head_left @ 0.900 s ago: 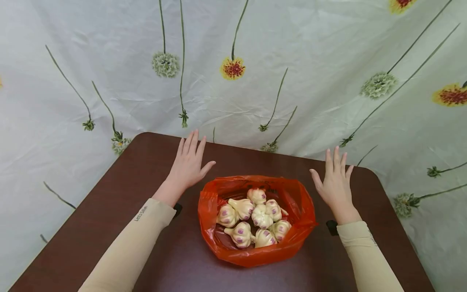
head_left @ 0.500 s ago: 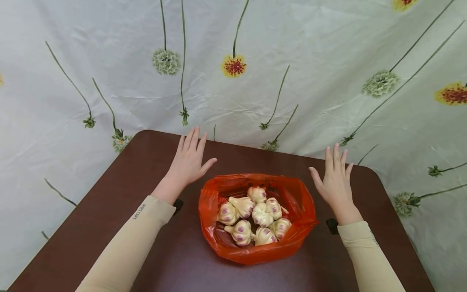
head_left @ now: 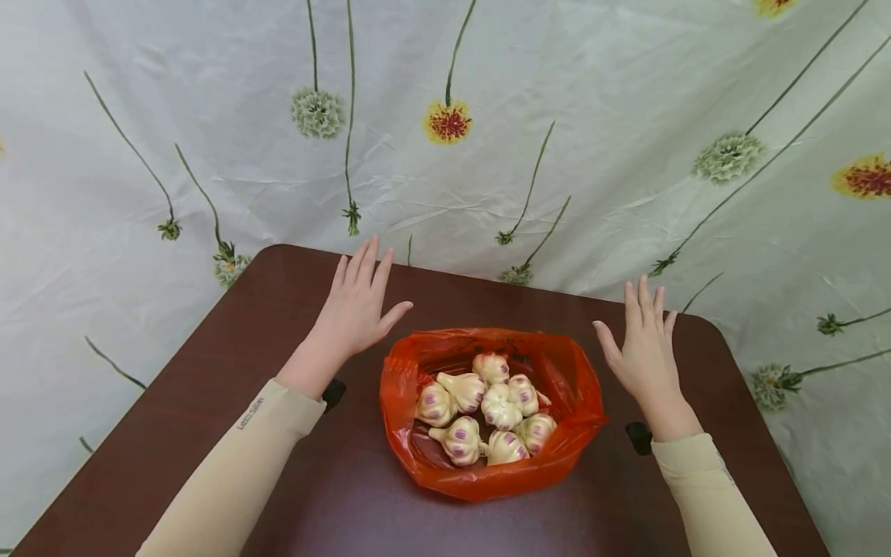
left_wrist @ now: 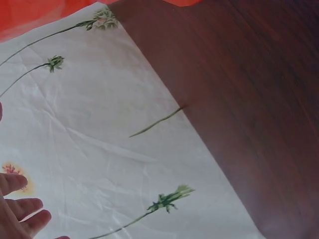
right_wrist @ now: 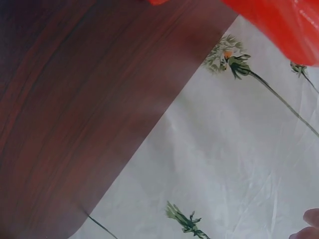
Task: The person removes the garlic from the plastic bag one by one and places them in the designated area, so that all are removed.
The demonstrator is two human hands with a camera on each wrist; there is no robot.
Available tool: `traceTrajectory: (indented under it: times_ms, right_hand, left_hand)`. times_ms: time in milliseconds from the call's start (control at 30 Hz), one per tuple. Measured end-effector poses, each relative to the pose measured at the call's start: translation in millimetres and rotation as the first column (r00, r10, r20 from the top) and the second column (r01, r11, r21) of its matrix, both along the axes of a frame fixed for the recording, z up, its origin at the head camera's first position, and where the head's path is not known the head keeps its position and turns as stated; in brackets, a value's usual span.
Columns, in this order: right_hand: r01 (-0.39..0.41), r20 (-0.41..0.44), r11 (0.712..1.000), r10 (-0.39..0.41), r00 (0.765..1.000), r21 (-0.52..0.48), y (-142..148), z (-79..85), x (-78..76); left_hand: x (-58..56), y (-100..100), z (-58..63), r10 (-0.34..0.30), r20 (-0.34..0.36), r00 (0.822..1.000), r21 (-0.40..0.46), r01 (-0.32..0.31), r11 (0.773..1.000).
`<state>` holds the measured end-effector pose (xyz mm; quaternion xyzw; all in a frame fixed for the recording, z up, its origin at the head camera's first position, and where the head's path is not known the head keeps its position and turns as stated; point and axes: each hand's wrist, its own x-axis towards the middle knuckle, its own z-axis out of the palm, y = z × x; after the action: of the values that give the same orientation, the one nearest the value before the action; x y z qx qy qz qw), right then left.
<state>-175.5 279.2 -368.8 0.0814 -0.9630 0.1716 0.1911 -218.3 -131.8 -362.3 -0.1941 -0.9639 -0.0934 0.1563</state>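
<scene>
Fingers [head_left: 383, 272] straight, spread, holding nothing; left hand [head_left: 352, 311] and right hand [head_left: 644, 356] flank the red plastic bag [head_left: 487, 484], both apart from it. Bag sits open on the counter [head_left: 390, 526] between them, garlic bulbs [head_left: 462, 442] inside. Bag looks thin, slick, floppy; could tear. Bulbs likely firm, light, maybe slippery. I'd pinch the bag both sides, or lift bulbs by their fat middles.

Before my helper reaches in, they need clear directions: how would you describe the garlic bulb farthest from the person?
Find the dark brown table and the open red plastic bag on it. Inside is a cluster of pale garlic bulbs. The far bulb sits at the cluster's back edge, set apart because no other lies nearer the floral cloth behind the table.
</scene>
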Motion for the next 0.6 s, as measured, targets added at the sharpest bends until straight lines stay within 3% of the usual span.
traceTrajectory:
  times_ms: [367, 600]
  right_hand:
    - [-0.040, -0.062, 0.997, 0.035, 0.997, -0.069, -7.1, 3.1, 14.4]
    - [-0.077, -0.078, 0.992, 0.069, 0.995, -0.103, -16.3, 9.2, 25.7]
  left_hand:
    - [21.3, -0.4, 9.6, -0.095, -0.104, 0.990, 0.118, 0.107, 0.987]
    - [35.6, 3.0, 15.8, -0.162, -0.213, 0.964, 0.159, 0.198, 0.967]
